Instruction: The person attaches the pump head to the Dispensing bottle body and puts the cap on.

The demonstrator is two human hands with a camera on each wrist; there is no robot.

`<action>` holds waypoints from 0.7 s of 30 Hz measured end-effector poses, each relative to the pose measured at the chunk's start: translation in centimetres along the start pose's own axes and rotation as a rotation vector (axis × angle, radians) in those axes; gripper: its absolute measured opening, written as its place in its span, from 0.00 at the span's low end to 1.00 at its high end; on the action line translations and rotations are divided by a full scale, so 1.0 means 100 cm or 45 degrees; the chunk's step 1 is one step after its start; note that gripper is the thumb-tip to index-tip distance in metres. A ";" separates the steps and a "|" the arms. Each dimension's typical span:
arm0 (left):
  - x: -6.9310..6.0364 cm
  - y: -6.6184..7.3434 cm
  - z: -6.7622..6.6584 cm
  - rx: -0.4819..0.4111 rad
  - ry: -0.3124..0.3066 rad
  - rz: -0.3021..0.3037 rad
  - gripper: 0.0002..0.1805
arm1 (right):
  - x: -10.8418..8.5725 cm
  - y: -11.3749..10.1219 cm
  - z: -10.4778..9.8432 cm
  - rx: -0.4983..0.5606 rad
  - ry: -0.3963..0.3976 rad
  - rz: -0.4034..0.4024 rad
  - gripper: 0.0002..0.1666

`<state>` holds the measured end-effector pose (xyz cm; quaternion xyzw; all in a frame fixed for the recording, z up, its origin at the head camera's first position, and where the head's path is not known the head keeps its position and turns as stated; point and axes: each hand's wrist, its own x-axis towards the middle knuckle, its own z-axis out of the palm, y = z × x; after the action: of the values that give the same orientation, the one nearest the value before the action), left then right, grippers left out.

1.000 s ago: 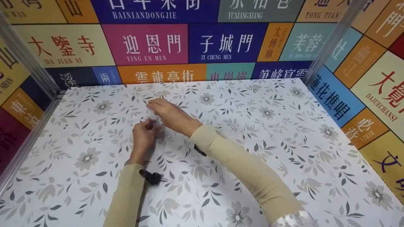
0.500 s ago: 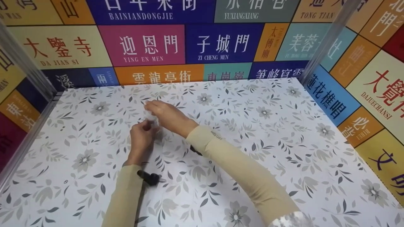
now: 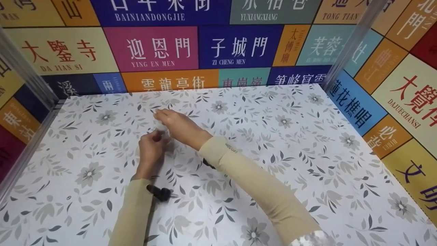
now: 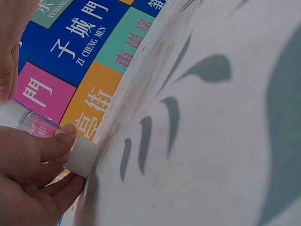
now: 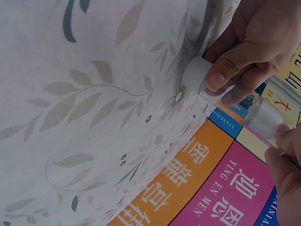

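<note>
A small clear cylindrical container with white ends [image 4: 83,157] stands upright on the table [image 3: 273,205], its lower white end against the surface. My left hand [image 3: 151,147] grips it low down, thumb on one side and fingers on the other, as the left wrist view shows. Over the top, my right hand [image 3: 182,129] reaches in from the right and holds the whitish upper end [image 5: 265,117] between thumb and fingers. The right palm partly covers that end in the head view. What the container holds, if anything, I cannot tell.
Floral-patterned white paper covers the table. Panels with coloured sign prints [image 3: 150,48] rise at the back and both sides, with clear posts [image 3: 351,44] at the corners. A black wrist camera [image 3: 160,193] is strapped to the left sleeve.
The whole head view has shifted slightly, moving the scene a little to the left. Both hands keep their hold on the container, with hardly any visible motion.
</note>
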<state>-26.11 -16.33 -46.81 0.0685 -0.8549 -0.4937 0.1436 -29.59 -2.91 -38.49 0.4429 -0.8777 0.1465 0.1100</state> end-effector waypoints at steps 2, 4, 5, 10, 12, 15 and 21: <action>0.000 0.000 0.000 0.008 0.018 0.009 0.05 | 0.001 -0.001 0.000 -0.007 -0.002 -0.003 0.29; 0.000 -0.001 0.000 0.002 0.025 0.017 0.03 | 0.002 -0.001 0.001 -0.014 0.008 -0.013 0.25; 0.000 -0.001 -0.001 0.004 0.029 0.014 0.03 | 0.004 -0.001 0.001 -0.017 0.016 -0.018 0.23; 0.001 -0.002 -0.002 0.030 0.025 -0.002 0.05 | 0.010 -0.003 0.000 0.029 0.036 0.009 0.15; 0.001 -0.002 -0.003 0.034 0.027 -0.002 0.05 | 0.012 -0.004 -0.002 0.069 0.008 0.053 0.15; 0.001 -0.001 -0.007 0.056 0.025 0.015 0.03 | 0.015 -0.005 -0.005 0.112 -0.048 0.117 0.17; 0.001 0.003 -0.018 0.058 -0.090 -0.038 0.10 | 0.016 -0.004 -0.007 0.099 -0.095 0.204 0.21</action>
<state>-25.67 -17.71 -45.73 0.0670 -0.8694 -0.4783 0.1044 -30.13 -4.09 -37.25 0.3802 -0.9074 0.1724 0.0479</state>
